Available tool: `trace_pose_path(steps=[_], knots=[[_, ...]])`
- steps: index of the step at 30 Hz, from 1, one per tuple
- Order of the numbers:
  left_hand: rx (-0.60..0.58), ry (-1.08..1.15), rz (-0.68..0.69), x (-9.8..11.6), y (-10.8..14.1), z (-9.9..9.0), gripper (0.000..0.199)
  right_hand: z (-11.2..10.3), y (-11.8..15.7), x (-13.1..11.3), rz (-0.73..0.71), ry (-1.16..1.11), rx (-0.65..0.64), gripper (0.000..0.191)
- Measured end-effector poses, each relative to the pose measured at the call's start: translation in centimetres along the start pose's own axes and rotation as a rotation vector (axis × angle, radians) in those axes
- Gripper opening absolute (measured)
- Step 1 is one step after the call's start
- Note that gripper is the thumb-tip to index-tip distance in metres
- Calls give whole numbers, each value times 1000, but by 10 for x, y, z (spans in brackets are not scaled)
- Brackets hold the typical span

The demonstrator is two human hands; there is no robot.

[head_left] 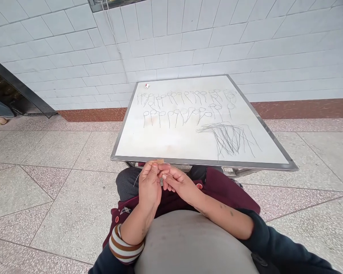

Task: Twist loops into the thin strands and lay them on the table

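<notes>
Apparently, left grip and right grip together pinch one thin wire beside one tan piece.

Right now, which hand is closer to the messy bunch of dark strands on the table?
Right. The right hand is nearer, by the table's near edge, to the left of the dark strands; the left hand is beside it, farther left.

White tiles cover the wall above a reddish-brown baseboard. The floor is pale and speckled with pinkish bands. A grey-rimmed white table stands by the wall in even light.
</notes>
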State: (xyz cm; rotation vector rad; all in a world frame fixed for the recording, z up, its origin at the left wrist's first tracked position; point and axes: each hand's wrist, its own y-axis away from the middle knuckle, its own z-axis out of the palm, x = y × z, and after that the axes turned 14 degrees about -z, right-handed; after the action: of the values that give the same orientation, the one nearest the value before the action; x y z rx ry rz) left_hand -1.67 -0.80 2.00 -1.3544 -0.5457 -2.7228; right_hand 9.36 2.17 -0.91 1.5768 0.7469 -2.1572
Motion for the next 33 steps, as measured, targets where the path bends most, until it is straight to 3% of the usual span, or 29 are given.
trace_pose_path(steps=[11,21,24,28,33], knots=[[144,147,71,23,-15,-21,14,1,6,2,97,40,-129,34],[222,222,281,56,-20,-45,11,-8,26,9,111,279,-261,33],[164,255,270,59,-19,-42,14,-17,27,10,130,282,-136,33],[-24,164,13,48,-10,-26,18,-24,5,-15,-39,337,98,29],[-266,-99,-172,34,4,-11,20,-19,-29,-63,-279,518,62,21]])
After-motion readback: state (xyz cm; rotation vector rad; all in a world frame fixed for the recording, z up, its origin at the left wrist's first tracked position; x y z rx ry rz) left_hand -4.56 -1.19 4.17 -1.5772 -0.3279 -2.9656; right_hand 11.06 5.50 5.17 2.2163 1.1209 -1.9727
